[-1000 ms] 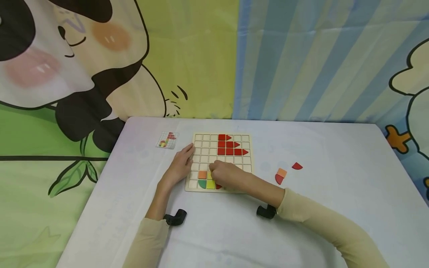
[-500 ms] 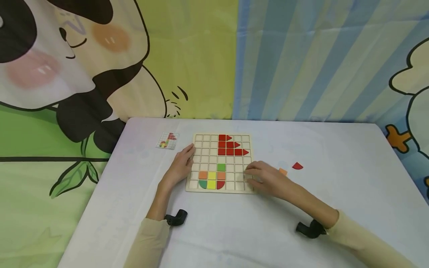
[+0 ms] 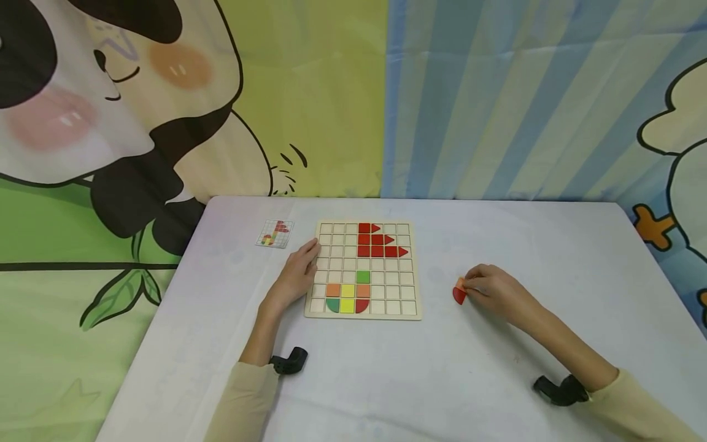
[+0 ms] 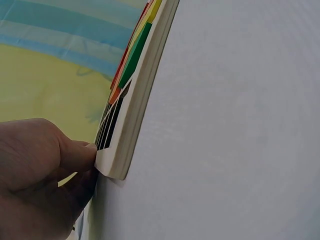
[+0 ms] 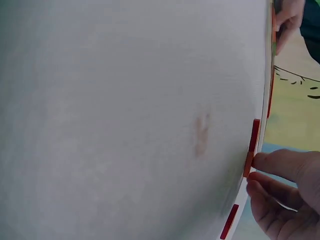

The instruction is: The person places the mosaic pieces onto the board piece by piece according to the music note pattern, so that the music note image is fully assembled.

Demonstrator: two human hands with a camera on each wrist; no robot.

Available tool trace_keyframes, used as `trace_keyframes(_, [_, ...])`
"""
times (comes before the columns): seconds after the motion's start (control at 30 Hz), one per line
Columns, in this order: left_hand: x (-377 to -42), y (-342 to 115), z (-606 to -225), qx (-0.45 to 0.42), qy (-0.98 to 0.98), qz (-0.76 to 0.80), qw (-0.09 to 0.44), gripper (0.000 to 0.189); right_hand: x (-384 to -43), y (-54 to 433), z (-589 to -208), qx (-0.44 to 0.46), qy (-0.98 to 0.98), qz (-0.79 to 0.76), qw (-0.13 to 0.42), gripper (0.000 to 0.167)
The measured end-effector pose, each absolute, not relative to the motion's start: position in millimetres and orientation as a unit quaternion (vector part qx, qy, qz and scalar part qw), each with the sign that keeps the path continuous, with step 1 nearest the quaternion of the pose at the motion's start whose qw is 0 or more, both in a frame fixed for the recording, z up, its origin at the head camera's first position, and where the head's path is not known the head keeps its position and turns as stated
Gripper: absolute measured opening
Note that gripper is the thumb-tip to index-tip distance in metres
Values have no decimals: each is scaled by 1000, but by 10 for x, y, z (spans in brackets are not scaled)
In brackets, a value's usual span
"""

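My left hand (image 3: 295, 273) rests along the left edge of a square wooden grid board (image 3: 338, 264); in the left wrist view its thumb (image 4: 80, 155) touches the board's edge near a corner. The board carries red squares and triangles (image 3: 378, 252) at the top, and green, orange, yellow and red pieces (image 3: 347, 298) lower down. To the right of the board, my right hand (image 3: 499, 294) pinches an orange square piece (image 5: 248, 164) between thumb and finger. A red quarter-round piece (image 3: 459, 296) adjoins it. Another red piece (image 5: 229, 221) lies nearby, hidden by the hand in the head view.
A small printed pattern card (image 3: 274, 234) lies on the white table (image 3: 353, 380), up and left of the board. Black wrist cameras (image 3: 289, 360) sit on both forearms. A cartoon-printed cloth (image 3: 315, 92) hangs behind the table.
My right hand has moved right, away from the board, to the orange piece, uncovering a green square and other pieces on the grid. My left hand stays at the board's edge.
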State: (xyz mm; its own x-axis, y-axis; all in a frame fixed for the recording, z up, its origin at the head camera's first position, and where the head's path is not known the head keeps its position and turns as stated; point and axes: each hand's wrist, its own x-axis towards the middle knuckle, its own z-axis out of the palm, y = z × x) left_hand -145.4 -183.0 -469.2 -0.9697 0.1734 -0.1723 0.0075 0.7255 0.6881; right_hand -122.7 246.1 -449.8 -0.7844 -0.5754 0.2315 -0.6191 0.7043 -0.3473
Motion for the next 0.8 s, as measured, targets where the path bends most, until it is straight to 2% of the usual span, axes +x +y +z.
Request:
trace_keyframes(0.2, [-1438, -1820, -4686, 48, 919, 374, 112, 55, -1315, 2528, -4503, 331, -928, 160, 58, 13])
trace_keyframes(0.43, [-1453, -1811, -4679, 55, 922, 367, 108, 55, -1397, 2473, -4445, 302, -939, 164, 7, 5])
trace_keyframes(0.8, [-1449, -1826, -4681, 49, 924, 363, 112, 55, -1515, 2356, -4422, 286, -930, 228, 43, 12])
